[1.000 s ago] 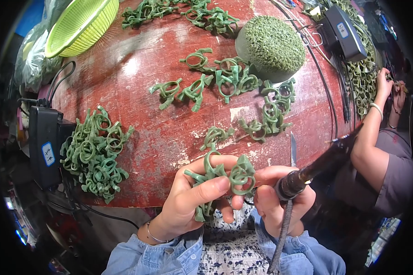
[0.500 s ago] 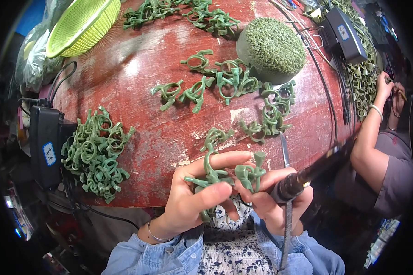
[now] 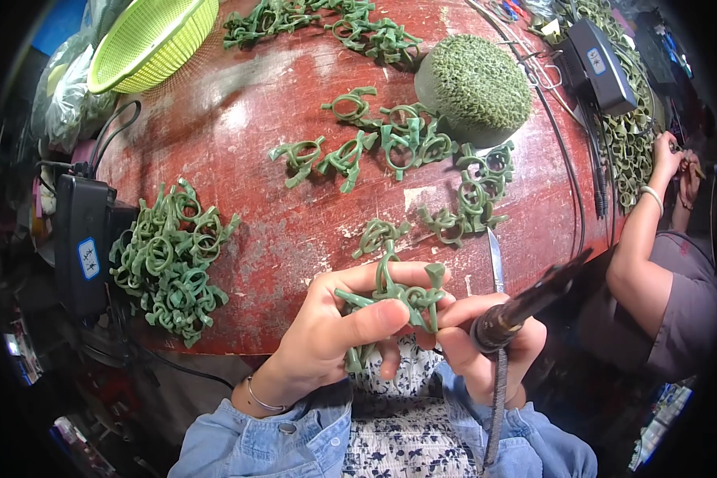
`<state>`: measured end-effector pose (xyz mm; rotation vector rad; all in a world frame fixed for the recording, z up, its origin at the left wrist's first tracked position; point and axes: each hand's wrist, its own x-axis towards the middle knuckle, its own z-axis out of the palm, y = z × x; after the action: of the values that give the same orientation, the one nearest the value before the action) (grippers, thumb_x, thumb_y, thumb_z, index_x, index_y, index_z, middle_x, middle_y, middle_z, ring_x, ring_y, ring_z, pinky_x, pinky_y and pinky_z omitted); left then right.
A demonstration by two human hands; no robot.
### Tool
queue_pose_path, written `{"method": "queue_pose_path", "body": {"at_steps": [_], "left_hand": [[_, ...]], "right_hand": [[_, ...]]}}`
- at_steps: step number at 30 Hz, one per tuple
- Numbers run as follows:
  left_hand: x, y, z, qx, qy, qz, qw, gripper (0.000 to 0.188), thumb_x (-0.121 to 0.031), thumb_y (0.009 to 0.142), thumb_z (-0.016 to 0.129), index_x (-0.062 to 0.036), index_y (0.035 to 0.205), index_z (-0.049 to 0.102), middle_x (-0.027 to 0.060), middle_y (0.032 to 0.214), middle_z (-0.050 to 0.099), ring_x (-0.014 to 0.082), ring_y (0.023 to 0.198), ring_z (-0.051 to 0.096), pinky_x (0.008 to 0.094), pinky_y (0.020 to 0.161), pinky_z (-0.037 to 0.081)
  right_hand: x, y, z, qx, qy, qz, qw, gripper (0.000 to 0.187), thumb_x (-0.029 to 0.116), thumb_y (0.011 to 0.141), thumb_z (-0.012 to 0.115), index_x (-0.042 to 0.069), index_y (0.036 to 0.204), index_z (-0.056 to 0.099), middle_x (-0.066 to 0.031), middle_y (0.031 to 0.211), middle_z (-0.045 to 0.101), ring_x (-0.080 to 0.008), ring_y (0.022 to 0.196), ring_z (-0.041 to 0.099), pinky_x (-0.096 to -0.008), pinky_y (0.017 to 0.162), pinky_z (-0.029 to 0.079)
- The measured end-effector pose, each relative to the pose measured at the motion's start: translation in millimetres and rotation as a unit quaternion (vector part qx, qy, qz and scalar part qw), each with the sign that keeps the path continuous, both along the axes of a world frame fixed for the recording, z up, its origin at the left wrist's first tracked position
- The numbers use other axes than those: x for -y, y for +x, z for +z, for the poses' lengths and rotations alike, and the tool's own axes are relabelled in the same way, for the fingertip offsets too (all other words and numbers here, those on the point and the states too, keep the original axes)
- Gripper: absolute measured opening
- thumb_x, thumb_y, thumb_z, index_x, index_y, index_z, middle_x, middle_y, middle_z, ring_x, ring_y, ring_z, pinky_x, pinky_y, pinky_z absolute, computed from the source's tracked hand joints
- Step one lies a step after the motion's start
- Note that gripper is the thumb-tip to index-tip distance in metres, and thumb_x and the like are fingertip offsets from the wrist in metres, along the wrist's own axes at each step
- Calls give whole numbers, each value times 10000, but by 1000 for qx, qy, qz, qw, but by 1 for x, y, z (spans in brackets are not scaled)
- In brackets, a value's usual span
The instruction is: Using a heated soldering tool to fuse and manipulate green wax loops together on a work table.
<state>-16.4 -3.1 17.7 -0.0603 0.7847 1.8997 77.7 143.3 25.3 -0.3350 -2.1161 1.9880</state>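
Observation:
My left hand (image 3: 323, 331) is closed around several green wax rings (image 3: 418, 299) joined in a cluster, its thumb pressing on them. Close beside it, my right hand (image 3: 490, 362) is closed on a dark pen-like tool (image 3: 500, 325) with a braided cord, held across the fingers and tilted to the upper right. The right fingertips meet the edge of the cluster; their exact hold is partly hidden. Just past my hands lie another green ring piece (image 3: 380, 236) and a thin metal blade (image 3: 495, 259).
A heap of green rings (image 3: 171, 263) lies left, beside a black box (image 3: 81, 239). More rings (image 3: 402, 143) lie mid-table near a round, green-topped block (image 3: 479, 84). A yellow-green basket (image 3: 151, 44) stands far left. Cables and another box (image 3: 601, 68) line the right, near another person's arm (image 3: 645, 215).
The ring piece between my hands has moved left against the cluster in my left hand. My left thumb now presses there. The other person's hands have shifted slightly.

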Motion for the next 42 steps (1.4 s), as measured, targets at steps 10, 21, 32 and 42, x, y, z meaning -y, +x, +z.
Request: {"method": "queue_pose_path", "body": {"at_steps": [10, 21, 32, 42], "left_hand": [[-2, 3, 1, -13, -13, 52, 998, 529, -239, 794, 606, 94, 1156, 412, 222, 1037, 541, 244, 767, 619, 255, 500, 542], [1, -1, -4, 21, 21, 66, 997, 496, -209, 829, 582, 35, 1218, 394, 185, 1027, 545, 207, 775, 608, 268, 556, 541], [-8, 7, 4, -10, -62, 44, 997, 595, -336, 763, 645, 84, 1125, 429, 181, 851, 568, 166, 592, 597, 232, 429, 507], [-7, 8, 11, -54, -102, 2, 993, 506, -324, 740, 677, 51, 1037, 512, 95, 762, 574, 117, 500, 558, 199, 393, 443]], "right_hand": [[-13, 17, -9, 68, 122, -79, 987, 357, 76, 670, 729, -48, 963, 569, -69, 746, 620, -95, 597, 574, -205, 556, 448], [-39, 24, 7, 223, -333, 15, 916, 175, -38, 659, 545, -105, 806, 612, -36, 456, 493, -52, 352, 418, -196, 330, 253], [-34, 11, 9, 13, -124, 53, 991, 396, 332, 815, 601, -26, 983, 602, -78, 654, 604, -103, 518, 557, -218, 503, 449], [-33, -2, 20, 14, -82, 140, 987, 309, 228, 792, 634, -4, 995, 609, -31, 621, 579, -92, 539, 528, -229, 523, 428]]}}
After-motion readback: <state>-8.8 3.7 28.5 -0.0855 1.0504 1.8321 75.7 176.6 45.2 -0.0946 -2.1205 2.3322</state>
